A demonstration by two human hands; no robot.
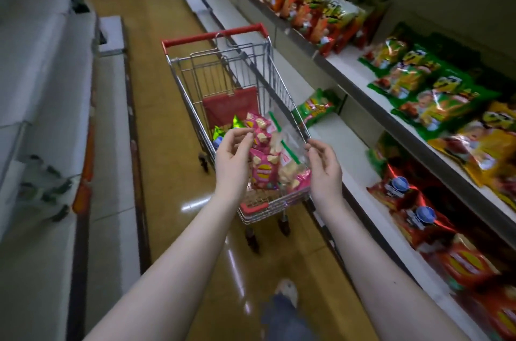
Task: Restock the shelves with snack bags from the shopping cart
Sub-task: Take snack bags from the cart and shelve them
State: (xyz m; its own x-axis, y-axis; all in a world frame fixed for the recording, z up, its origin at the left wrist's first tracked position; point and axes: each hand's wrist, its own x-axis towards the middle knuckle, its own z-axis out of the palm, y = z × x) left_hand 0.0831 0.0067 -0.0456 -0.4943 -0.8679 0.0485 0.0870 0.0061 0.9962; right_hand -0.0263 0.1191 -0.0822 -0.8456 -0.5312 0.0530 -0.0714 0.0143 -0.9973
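Left hand (233, 159) and right hand (325, 173) flank illegibly labelled pink bags (264, 170).

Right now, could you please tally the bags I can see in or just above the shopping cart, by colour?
4 pink snack bags
2 shiny green bags
1 clear zip bag
Total: 7 (the bags overlap, so this is approximate)

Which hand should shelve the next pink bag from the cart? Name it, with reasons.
Right. The right hand is over the cart on its shelf side, nearest the stocked shelves; the left hand would likely have to reach across the pink bags.
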